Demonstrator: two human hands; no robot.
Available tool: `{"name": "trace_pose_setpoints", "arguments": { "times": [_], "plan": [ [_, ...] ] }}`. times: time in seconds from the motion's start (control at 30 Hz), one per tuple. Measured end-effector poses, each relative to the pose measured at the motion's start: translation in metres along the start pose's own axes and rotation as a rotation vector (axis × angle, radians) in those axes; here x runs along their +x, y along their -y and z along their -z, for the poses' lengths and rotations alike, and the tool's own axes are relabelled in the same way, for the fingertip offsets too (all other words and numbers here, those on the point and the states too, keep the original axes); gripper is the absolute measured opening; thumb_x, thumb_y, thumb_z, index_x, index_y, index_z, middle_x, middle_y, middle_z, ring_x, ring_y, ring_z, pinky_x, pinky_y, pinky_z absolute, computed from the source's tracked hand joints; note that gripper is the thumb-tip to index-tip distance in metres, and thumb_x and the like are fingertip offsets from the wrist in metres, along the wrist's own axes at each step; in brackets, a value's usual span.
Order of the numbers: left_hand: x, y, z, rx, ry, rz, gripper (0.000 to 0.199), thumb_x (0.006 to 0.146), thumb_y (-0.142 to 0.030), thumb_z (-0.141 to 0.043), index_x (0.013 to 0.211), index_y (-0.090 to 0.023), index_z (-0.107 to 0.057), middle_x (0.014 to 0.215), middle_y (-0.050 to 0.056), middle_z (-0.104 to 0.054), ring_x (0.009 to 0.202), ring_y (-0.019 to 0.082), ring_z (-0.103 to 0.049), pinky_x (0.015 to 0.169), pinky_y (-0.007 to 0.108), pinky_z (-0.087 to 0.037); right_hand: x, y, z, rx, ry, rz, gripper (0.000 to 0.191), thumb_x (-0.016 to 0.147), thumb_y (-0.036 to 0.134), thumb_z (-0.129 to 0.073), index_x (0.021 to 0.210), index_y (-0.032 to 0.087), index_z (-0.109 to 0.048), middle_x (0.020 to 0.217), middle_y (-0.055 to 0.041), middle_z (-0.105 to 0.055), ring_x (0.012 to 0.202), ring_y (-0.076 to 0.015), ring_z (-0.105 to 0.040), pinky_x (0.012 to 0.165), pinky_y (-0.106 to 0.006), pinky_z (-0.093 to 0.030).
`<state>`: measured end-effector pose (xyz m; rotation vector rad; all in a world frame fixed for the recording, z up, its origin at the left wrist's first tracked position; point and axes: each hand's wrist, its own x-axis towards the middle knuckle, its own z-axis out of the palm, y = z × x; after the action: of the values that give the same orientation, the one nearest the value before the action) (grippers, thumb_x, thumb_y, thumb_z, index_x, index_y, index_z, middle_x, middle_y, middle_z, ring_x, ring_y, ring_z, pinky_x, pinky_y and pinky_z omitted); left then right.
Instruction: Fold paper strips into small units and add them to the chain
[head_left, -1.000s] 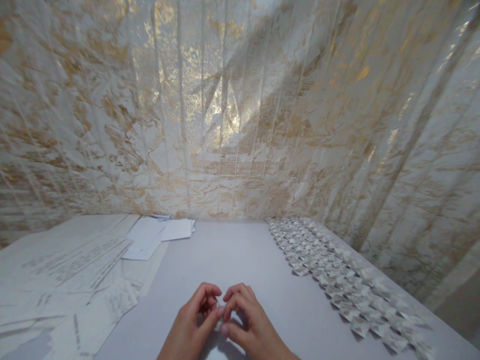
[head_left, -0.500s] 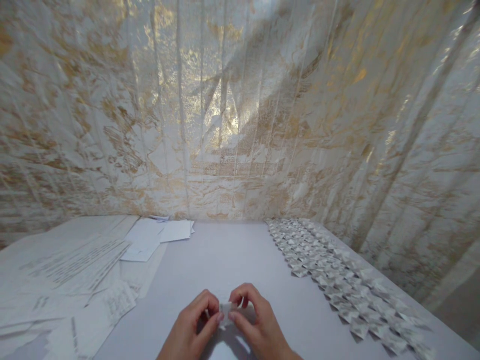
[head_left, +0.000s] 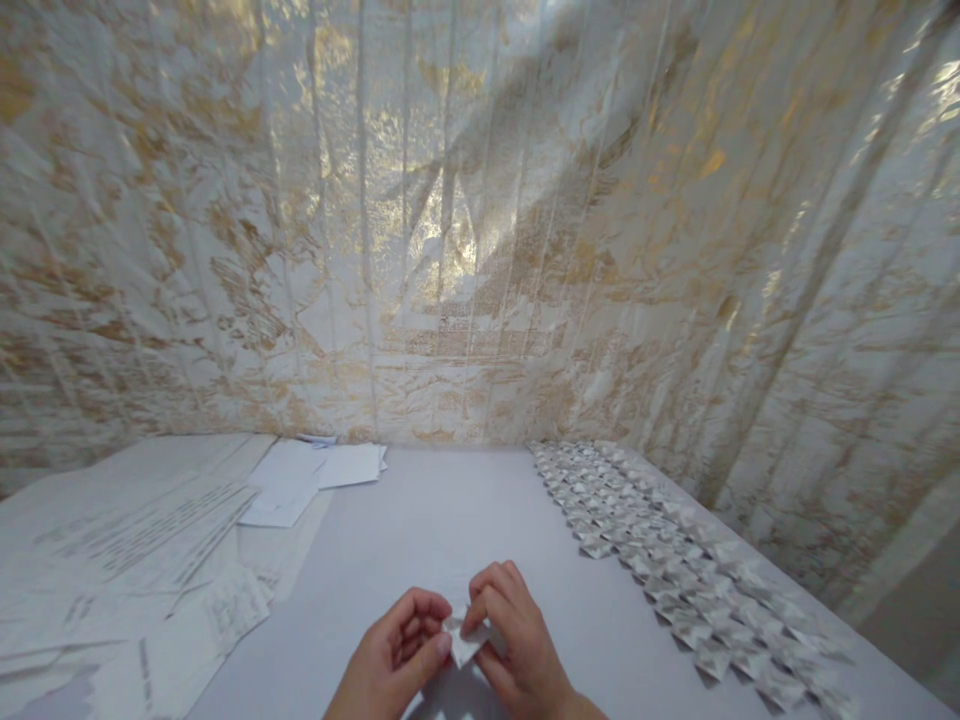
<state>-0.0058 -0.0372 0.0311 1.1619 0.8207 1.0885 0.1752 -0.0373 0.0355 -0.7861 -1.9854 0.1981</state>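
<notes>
Near the front of the white table, a small folded piece of white paper [head_left: 463,648] is held up between both hands. Its lower end comes to a point, like a little triangle. My left hand [head_left: 401,645] pinches its left edge between thumb and forefinger. On the other side, my right hand [head_left: 517,640] grips the paper, a fingertip pressed on its upper face and the thumb near its right edge. Part of the paper is covered by the fingers. Below the hands, some white at the bottom edge is too cut off to name.
Rows of small folded paper pieces [head_left: 645,550] run along the right side of the table [head_left: 435,530]. Printed sheets [head_left: 142,540] lie overlapping on the left, with blank white papers [head_left: 281,485] behind them. A patterned white-and-gold curtain [head_left: 465,250] hangs along the back.
The paper has turned from a small upright strip to a pointed shape facing down. My right hand's fingers have moved onto its face, while the left still pinches its edge.
</notes>
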Motion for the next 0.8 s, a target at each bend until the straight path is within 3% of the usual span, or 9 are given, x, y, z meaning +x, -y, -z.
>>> {"name": "trace_pose_setpoints", "arguments": {
  "times": [0.2,0.37,0.5,0.6,0.73,0.8],
  "plan": [
    [0.004,-0.002,0.003,0.043,-0.045,0.013,0.034,0.070,-0.045,-0.085,0.076,-0.021,-0.062,0.062,-0.006,-0.057,0.056,0.012,-0.052,0.057,0.024,-0.040,-0.001,0.001,-0.011,0.028,-0.042,0.037,0.020,0.084,0.008,-0.052,0.088,0.024,-0.062,0.089,-0.0025,-0.054,0.081,-0.0203,-0.053,0.069,-0.031,-0.041],
    [0.008,0.001,0.014,0.139,-0.066,-0.058,0.026,0.075,-0.039,-0.078,0.074,-0.021,-0.059,0.063,-0.007,-0.054,0.060,0.013,-0.050,0.057,0.023,-0.039,0.002,0.012,-0.006,0.240,0.071,-0.004,0.023,0.100,0.019,-0.044,0.095,0.024,-0.065,0.096,-0.0057,-0.059,0.087,-0.0196,-0.059,0.074,-0.030,-0.047],
    [0.004,-0.003,0.016,0.284,-0.001,-0.134,0.012,0.081,-0.031,-0.069,0.083,-0.022,-0.062,0.075,-0.004,-0.060,0.073,0.017,-0.057,0.068,0.026,-0.045,0.000,0.010,-0.008,0.379,-0.025,-0.296,0.018,0.100,0.035,-0.052,0.102,0.021,-0.064,0.091,-0.0044,-0.061,0.080,-0.0194,-0.057,0.071,-0.030,-0.045],
    [-0.001,-0.008,0.013,0.418,0.033,-0.183,0.010,0.086,-0.031,-0.065,0.093,-0.024,-0.064,0.084,-0.002,-0.063,0.081,0.020,-0.061,0.079,0.030,-0.047,-0.002,0.006,-0.011,0.397,0.054,-0.554,0.026,0.091,0.045,-0.066,0.088,0.019,-0.067,0.076,-0.0005,-0.056,0.070,-0.0178,-0.052,0.065,-0.030,-0.039],
    [-0.001,-0.012,0.012,0.540,0.023,-0.180,0.021,0.083,-0.032,-0.069,0.103,-0.025,-0.065,0.091,-0.001,-0.067,0.086,0.022,-0.062,0.082,0.032,-0.048,-0.003,0.004,-0.012,0.366,0.042,-0.659,0.034,0.087,0.049,-0.073,0.073,0.019,-0.069,0.073,-0.0008,-0.054,0.072,-0.0195,-0.051,0.067,-0.033,-0.038],
    [0.001,-0.014,0.013,0.622,0.022,-0.180,0.013,0.086,-0.034,-0.069,0.094,-0.024,-0.067,0.088,-0.001,-0.067,0.084,0.022,-0.062,0.079,0.032,-0.047,-0.003,0.003,-0.012,0.366,0.025,-0.672,0.033,0.086,0.048,-0.076,0.072,0.019,-0.071,0.073,-0.0014,-0.056,0.073,-0.0204,-0.053,0.067,-0.034,-0.039]
  ]
}}
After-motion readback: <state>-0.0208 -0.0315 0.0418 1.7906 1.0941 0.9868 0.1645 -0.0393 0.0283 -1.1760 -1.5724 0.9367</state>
